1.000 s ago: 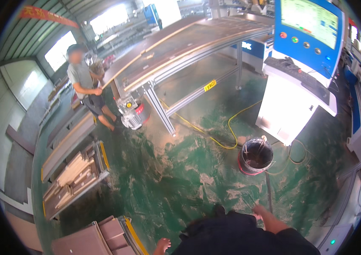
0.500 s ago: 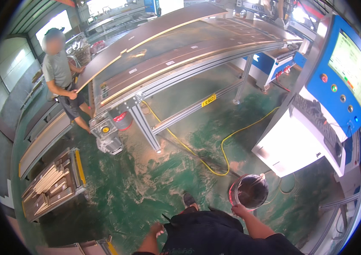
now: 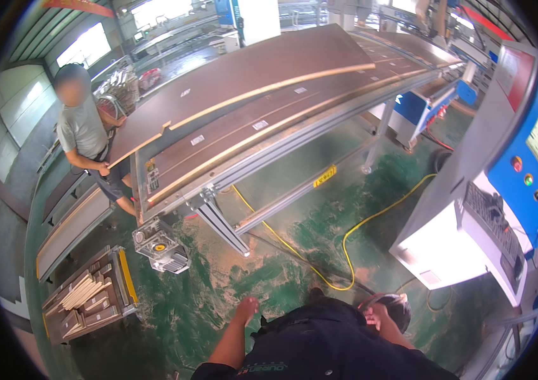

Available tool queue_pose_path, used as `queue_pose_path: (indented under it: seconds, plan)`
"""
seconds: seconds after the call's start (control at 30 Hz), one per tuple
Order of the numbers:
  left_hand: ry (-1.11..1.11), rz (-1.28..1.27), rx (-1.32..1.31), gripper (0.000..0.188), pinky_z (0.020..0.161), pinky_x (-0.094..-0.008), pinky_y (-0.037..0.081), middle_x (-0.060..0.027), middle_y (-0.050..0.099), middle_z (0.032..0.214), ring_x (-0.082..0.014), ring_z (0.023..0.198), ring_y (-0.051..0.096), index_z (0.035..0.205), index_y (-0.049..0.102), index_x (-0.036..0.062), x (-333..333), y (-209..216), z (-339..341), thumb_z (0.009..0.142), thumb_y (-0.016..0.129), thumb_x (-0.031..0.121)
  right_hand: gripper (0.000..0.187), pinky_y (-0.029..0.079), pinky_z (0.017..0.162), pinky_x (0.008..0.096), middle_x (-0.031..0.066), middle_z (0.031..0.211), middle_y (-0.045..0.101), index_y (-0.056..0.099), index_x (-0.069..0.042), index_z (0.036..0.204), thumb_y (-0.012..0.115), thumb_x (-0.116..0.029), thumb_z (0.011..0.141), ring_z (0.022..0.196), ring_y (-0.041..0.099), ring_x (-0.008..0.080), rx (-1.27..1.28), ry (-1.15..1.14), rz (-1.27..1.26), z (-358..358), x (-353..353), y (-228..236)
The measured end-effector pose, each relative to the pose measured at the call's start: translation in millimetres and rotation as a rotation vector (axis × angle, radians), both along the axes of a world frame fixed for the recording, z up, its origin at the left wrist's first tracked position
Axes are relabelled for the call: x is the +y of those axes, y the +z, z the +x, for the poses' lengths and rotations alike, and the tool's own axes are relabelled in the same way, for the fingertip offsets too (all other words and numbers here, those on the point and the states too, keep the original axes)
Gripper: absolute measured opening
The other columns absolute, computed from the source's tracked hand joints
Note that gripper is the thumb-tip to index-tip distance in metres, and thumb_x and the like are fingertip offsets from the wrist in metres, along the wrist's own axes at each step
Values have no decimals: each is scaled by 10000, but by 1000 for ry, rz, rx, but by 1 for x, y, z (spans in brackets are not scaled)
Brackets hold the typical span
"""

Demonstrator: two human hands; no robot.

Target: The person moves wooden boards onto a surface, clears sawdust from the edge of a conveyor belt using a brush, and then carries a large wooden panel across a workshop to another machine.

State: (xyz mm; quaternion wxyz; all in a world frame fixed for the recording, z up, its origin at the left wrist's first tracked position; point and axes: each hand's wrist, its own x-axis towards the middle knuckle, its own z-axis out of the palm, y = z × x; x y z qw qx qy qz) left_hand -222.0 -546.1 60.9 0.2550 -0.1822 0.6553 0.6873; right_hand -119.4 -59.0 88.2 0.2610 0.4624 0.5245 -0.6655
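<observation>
My left hand hangs beside my dark shirt over the dusty green floor, its fingers loosely bent and holding nothing that I can see. Close to my body on the other side, my right hand has its fingers curled in. It overlaps the bucket in view. Whether it touches the bucket or holds anything cannot be made out. Ahead, a large brown board with a pale, notched edge lies over the metal-framed table. A co-worker at the left end has both hands at that board's edge.
A blue and white control cabinet with keyboard stands at right. A yellow cable crosses the floor. A motor unit sits by the table's near left leg. A low cart carrying wooden strips stands at left.
The large board has shifted over the table, covering more of its middle. My left hand has come up and forward. My right hand has drawn closer to my body, and the bucket now shows lower in view.
</observation>
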Motion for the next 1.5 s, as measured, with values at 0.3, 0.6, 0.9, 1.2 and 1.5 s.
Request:
queue_pose_path:
  seconds: [0.3,0.6,0.9,1.2,1.5]
  plan:
    - [-239,-506,-427,209,604,-408,461,-133,586,770,-264,715,587,904,569,97,-58,-63,152,849,472,274,264,479,646,336,83,862,611,541,-66,996,471,-276,853,753,588,201,1178,-394,-63,-352,101,235]
    - [139,-382,-317,212,574,-327,488,-86,604,789,-207,692,601,954,562,65,2,-24,152,844,472,222,340,465,637,327,54,852,580,549,-85,950,573,-383,789,741,575,186,965,-4,444,-588,144,395]
    - [406,-463,-98,213,586,-314,490,-104,607,791,-200,671,598,924,573,-3,67,38,182,815,501,166,354,394,332,277,28,682,482,558,-99,854,708,-363,672,439,488,167,826,140,643,-684,153,382]
    - [-425,-776,-471,275,614,-313,480,-94,601,889,-195,806,590,1010,569,50,78,35,189,760,553,165,252,435,465,298,-13,750,609,600,-148,877,696,-280,684,633,581,178,697,157,281,-697,175,362]
    - [75,-706,-268,209,695,-385,477,-92,602,968,-301,892,575,951,591,115,90,-62,186,802,464,191,183,455,474,362,47,842,645,600,-97,895,589,-215,755,721,623,232,675,98,53,-637,150,280]
